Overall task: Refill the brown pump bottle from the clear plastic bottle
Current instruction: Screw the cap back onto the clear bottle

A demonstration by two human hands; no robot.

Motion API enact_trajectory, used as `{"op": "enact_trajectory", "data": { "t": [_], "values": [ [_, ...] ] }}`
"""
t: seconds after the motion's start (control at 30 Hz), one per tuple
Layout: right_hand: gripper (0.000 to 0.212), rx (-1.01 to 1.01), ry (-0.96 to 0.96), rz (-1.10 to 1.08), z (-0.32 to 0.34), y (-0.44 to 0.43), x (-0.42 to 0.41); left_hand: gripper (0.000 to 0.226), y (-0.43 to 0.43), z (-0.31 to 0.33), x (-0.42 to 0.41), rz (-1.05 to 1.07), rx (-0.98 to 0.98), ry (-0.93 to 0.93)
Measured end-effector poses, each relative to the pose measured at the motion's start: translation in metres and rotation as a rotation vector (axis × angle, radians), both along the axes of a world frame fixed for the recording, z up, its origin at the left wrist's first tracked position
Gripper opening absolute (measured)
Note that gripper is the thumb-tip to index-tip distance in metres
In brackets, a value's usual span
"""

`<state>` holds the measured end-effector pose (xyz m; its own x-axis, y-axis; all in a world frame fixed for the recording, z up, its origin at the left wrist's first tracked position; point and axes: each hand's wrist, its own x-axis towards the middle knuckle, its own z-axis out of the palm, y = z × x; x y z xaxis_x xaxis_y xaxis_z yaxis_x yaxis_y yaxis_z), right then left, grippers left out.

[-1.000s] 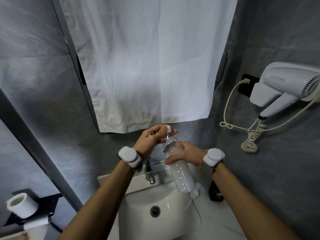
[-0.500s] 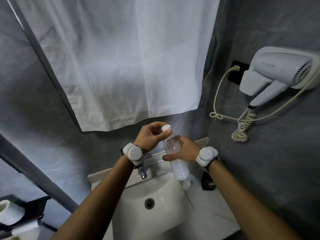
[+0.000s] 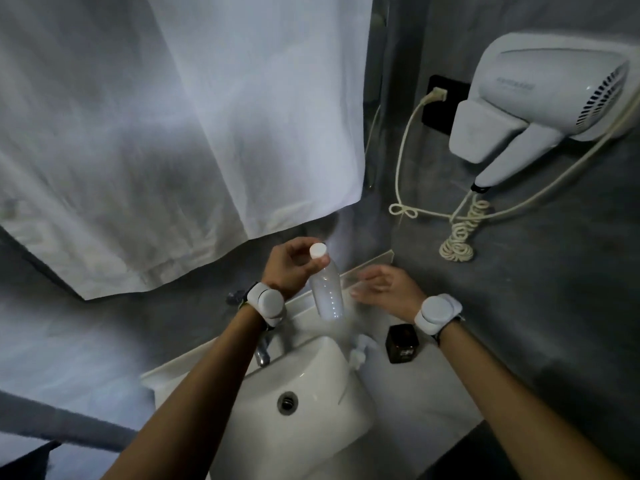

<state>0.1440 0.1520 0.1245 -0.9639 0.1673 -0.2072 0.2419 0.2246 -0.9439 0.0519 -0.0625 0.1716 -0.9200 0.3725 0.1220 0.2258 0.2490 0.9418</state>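
Pinching the clear bottle (image 3: 327, 292) by its neck just under the white cap (image 3: 318, 250), the left hand (image 3: 289, 268) lets it hang over the sink (image 3: 311, 403), probably so any drips land in the basin. Its wrist is bent, forearm reaching forward. The right hand (image 3: 386, 289) hovers beside it, fingers spread, holding nothing. The brown bottle (image 3: 401, 348) stands on the counter, its pump (image 3: 358, 355) lying alongside.

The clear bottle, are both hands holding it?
No, only the left hand grips the clear plastic bottle near its white cap, while the right hand is open beside it, not touching.
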Motion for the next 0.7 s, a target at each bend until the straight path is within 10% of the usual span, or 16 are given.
{"op": "enact_trajectory", "data": {
  "t": [0.7],
  "values": [
    [0.016,-0.026,-0.135,-0.226,-0.075,0.068,0.005,0.026,0.044,-0.124,-0.066,0.15,-0.172,-0.096]
  ]
}}
